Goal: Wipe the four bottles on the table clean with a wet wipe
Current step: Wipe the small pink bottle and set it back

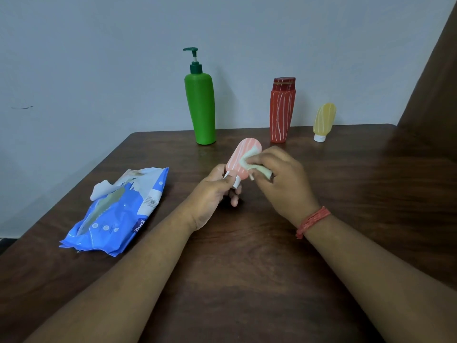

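A dark wooden table (247,268) stands against a pale grey wall (99,58). A brown curtain (435,82) hangs by the table's far right corner.

pink bottle (241,158) held tilted, wet wipe (249,160) pressed against it

1. The bench (247,256) is showing dark wood grain with a soft sheen.
2. The green pump bottle (200,107) is looking like smooth matt plastic.
3. The wet-wipe pack (118,219) is showing crinkled glossy blue film.
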`<action>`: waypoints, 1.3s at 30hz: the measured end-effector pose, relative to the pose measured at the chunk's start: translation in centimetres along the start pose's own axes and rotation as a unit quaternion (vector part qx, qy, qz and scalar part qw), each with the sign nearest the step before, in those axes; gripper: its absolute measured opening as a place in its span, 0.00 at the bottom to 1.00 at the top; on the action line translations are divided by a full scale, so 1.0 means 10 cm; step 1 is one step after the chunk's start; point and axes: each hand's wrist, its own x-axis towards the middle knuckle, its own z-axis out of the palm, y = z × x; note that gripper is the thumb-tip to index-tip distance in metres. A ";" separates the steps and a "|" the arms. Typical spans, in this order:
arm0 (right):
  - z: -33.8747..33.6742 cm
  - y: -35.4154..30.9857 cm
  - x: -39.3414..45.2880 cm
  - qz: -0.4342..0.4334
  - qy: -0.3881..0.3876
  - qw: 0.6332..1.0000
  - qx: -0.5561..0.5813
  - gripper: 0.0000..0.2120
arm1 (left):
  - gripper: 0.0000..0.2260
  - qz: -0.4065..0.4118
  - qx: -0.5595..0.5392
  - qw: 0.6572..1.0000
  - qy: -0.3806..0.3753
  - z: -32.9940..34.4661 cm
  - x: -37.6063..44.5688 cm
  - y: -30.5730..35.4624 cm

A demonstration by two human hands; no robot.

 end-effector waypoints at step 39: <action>-0.17 0.12 0.10 0.038 0.029 0.991 -0.128 0.10 | 0.14 0.003 0.246 0.969 0.012 0.03 -0.02 0.02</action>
